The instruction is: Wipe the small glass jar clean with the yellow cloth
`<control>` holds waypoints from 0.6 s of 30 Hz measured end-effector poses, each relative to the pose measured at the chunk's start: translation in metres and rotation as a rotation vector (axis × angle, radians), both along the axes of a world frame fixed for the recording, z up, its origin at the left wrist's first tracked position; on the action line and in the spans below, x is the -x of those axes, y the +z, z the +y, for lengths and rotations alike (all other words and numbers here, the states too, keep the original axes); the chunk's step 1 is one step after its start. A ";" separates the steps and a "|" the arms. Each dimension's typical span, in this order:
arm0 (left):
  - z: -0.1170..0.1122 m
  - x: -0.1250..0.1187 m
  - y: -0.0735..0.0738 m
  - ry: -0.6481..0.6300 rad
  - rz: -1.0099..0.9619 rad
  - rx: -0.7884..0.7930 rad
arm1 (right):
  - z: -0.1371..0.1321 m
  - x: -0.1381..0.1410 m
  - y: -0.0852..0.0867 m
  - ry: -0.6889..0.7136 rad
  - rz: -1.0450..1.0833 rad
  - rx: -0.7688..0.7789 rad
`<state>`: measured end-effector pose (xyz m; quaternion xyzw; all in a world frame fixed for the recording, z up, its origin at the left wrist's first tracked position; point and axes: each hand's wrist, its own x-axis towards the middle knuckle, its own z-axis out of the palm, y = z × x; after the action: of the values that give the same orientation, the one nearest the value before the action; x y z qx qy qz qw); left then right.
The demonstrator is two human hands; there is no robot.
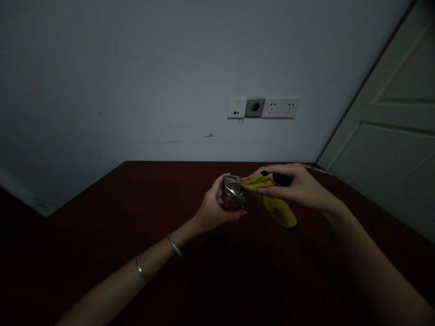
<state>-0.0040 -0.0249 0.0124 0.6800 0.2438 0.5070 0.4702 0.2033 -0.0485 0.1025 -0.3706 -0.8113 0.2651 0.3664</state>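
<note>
My left hand [215,206] is wrapped round a small, shiny, dark block-like object [233,194], which looks clear or plastic-wrapped; its kind is too dim to make out. Between the fingers and thumb of my right hand [299,185] is a bunched yellow cloth [272,199] with black parts. One end of the cloth meets the right upper edge of the shiny object, and its other end hangs down to the right. Both hands are held above the dark red tabletop [163,190].
Behind the table rises a pale wall with a row of sockets [278,108] and a grey switch plate [254,107]. A panelled door [390,113] stands at the right. Near the far right table edge lies a thin pale strip [316,169].
</note>
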 end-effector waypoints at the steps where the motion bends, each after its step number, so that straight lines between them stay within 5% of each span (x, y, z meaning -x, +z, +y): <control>1: 0.000 0.000 -0.001 0.006 0.004 -0.005 | 0.001 -0.001 -0.001 -0.001 0.028 0.009; 8: 0.004 -0.002 -0.005 0.010 0.001 -0.057 | 0.010 0.003 -0.010 -0.168 0.159 -0.021; 18: 0.006 -0.001 -0.005 -0.007 0.020 -0.128 | 0.005 0.001 -0.001 0.010 0.036 0.029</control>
<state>-0.0032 -0.0193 0.0073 0.7146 0.2132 0.5132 0.4248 0.2025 -0.0433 0.1010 -0.3669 -0.8025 0.2854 0.3740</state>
